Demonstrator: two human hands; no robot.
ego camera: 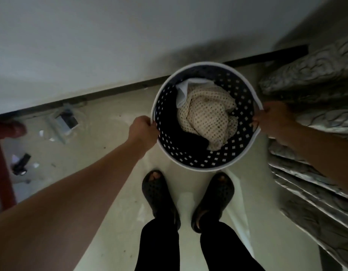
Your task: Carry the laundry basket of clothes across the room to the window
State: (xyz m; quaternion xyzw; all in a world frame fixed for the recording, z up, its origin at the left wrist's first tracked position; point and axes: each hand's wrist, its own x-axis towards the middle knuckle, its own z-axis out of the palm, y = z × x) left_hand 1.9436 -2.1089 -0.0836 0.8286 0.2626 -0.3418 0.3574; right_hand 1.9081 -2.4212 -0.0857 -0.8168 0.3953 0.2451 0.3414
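Note:
A round laundry basket with dark perforated walls and a white rim is straight ahead of me, just beyond my feet. Inside it lie a cream knitted garment, a white cloth and dark clothing. My left hand grips the rim on the left side. My right hand grips the rim on the right side. Whether the basket rests on the floor or hangs just above it, I cannot tell. No window is in view.
A white wall with a dark skirting board runs close behind the basket. A patterned mattress lines the right side. Clear packaging and small scraps litter the floor at left, by a red post. My sandalled feet stand on pale floor.

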